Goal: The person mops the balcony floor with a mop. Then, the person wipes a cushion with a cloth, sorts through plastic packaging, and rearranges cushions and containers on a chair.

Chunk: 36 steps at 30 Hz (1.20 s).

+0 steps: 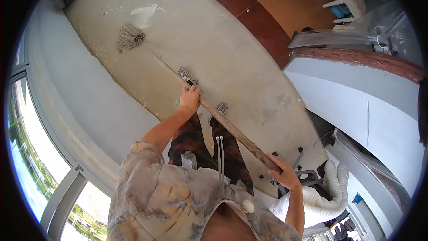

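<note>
A string mop [232, 130] with a long wooden handle runs slantwise in front of my body. Its grey mop head [129, 37] rests on the concrete floor at the upper left, beside a pale wet-looking patch [145, 14]. Midway along the handle, my left hand [191, 98] is closed round the wood. Near the top end, my right hand [285, 175] wraps the handle, with the tip of the stick showing by the thumb. Both my shoes show under the handle.
A grey wall with windows [42, 120] curves along the left. To the right, a doorway with a red-brown sill [254, 18] opens onto a room with a white stool [354, 6]. Behind my right hand stands a wheeled chair with a white padded cover [332, 185].
</note>
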Tool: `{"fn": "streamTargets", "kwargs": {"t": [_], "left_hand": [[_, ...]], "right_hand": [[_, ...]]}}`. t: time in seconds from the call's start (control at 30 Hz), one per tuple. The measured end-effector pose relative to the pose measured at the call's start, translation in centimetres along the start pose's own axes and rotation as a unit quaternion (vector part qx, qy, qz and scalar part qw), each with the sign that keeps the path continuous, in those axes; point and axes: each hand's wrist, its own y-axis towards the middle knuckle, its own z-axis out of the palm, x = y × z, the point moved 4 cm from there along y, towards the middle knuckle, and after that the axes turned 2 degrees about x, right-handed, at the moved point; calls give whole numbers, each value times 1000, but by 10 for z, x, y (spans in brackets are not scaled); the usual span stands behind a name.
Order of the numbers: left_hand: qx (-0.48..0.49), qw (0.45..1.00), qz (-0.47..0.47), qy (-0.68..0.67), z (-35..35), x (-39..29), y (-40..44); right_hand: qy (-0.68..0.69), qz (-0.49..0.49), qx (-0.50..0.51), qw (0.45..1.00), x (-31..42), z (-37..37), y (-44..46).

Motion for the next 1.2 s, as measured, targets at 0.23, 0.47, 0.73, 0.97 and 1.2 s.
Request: {"fn": "streamTargets", "kwargs": {"t": [0.23,0.47,0.73,0.97,1.2], "left_hand": [[54,989,134,2,46,-149,-57],[156,933,318,-61,96,-310,-133],[163,863,479,-16,92,-328,-143],[199,877,434,55,41,-249,-29],[139,963,230,9,-53,-89,173]], "right_hand": [[226,161,-163,947,-123,-24,-144],[252,204,-170,931,-193,-31,-187],[320,224,-162,906,-142,17,-88],[353,232,-159,892,-66,17,-28],[358,210,-141,899,55,-7,47]]}}
